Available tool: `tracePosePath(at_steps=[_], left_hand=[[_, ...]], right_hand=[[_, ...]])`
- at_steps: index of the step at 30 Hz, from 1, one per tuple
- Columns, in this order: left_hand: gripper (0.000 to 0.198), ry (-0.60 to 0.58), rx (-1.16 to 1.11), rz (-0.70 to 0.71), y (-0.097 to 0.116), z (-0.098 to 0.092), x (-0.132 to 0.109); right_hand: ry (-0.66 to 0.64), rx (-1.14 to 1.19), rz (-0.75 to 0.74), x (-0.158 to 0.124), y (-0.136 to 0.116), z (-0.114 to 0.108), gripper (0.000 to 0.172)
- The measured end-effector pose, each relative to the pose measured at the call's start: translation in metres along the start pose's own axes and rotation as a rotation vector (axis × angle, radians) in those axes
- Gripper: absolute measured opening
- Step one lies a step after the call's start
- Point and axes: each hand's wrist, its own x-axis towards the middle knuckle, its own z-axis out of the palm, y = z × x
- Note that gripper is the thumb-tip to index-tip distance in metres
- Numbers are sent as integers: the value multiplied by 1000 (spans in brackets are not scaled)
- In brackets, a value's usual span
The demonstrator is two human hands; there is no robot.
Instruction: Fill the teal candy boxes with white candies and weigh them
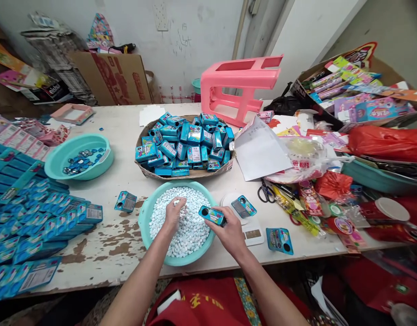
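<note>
A turquoise basin [143, 227] of small white candies [191, 235] stands in front of me. Over the candies my left hand [174, 213] is closed, with some white pieces at its curled fingers. My right hand [229, 227] grips a small blue box [211, 215] above the basin's right side, a dark round hole showing at one end. Close by on the right, another blue box [244, 206] rests by a white scale [254, 234], and one more blue box [279, 240] lies farther right. Left of the basin is a blue box [126, 201].
Behind the basin, a cardboard tray [145, 171] is heaped with blue boxes. At left are a turquoise bowl [82, 174] of metallic lids and rows of blue boxes [52, 222]. A pink stool [240, 86], scissors [266, 192] and packaged goods crowd the back and right.
</note>
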Motion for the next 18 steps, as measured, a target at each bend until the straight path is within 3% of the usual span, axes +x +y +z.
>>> tracePosePath(at_steps=[2,5,10,18], left_hand=[[32,-66,-261,-15,21,5,-15],[25,-100,-485,101,43,15,-33],[31,24,-523,194,51,20,-37],[36,71,-577,134,54,25,-36]], right_hand=[[-15,-123,-56,0,-5,12,30],[-46,-261,-105,-1,-16,33,28],[-108,-311,-135,1,-32,52,30],[-100,-180,-109,6,-25,41,31]])
